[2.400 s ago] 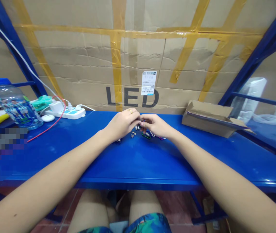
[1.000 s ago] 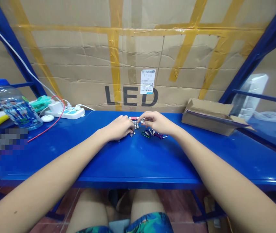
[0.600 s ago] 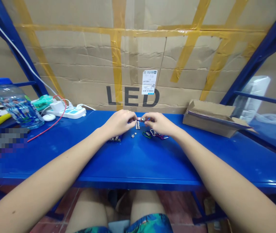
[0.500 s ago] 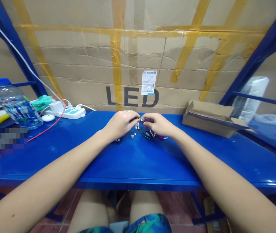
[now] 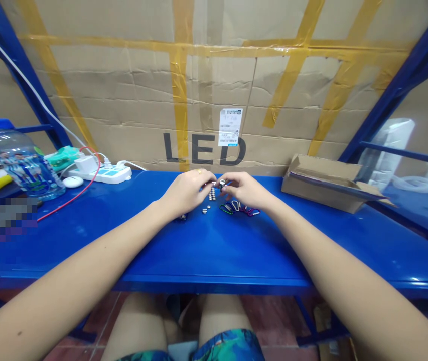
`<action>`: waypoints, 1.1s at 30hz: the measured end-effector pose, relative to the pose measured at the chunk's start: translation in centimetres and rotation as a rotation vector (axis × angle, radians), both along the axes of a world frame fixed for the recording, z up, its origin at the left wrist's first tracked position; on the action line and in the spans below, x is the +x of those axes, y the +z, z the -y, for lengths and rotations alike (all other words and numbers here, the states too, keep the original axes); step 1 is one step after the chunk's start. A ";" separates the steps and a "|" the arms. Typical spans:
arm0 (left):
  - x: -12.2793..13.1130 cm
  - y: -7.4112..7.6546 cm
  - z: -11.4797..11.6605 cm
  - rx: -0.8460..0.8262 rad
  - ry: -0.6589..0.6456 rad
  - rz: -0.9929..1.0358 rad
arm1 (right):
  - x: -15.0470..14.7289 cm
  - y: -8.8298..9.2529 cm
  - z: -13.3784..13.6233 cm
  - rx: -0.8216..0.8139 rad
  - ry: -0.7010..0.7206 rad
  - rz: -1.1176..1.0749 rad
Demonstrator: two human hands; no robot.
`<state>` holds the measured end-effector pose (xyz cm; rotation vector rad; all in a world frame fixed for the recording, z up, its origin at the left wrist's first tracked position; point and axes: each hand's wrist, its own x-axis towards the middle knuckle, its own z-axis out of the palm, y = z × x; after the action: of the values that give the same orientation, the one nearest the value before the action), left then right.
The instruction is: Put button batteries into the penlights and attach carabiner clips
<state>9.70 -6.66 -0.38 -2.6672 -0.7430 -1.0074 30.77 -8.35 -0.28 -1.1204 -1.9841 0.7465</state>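
Note:
My right hand (image 5: 242,189) pinches a small dark cylinder with a shiny round metal rim (image 5: 222,184), its ringed end facing up toward me. Close by on the left, my left hand (image 5: 187,192) has its fingertips drawn together near the cylinder; what they hold, if anything, is too small to make out. Between the hands, small shiny metal pieces (image 5: 212,194) lie in rows on the blue table (image 5: 221,250). A few more metal pieces (image 5: 204,211) lie nearer to me. Coloured carabiners (image 5: 235,206) rest below my right hand. Small dark items (image 5: 182,217) show partly beneath my left wrist.
An opened cardboard box (image 5: 322,185) sits at the right. On the left are a plastic bottle (image 5: 21,160), a white power strip (image 5: 110,173), a red cable (image 5: 74,199) and a white mouse-like object (image 5: 73,182). A large taped carton (image 5: 131,100) stands behind the table.
The cylinder has turned so its ringed end now faces upward, and my fingertips have moved slightly apart. My right hand has shifted a little, showing more of the carabiners.

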 end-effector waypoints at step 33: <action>-0.1 0.4 -0.4 -0.279 0.078 -0.253 | 0.2 -0.2 -0.1 0.110 -0.100 0.185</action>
<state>9.62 -6.25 -0.01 -2.8963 -0.9842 -0.5667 30.97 -8.25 -0.43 -1.2503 -2.0770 0.4904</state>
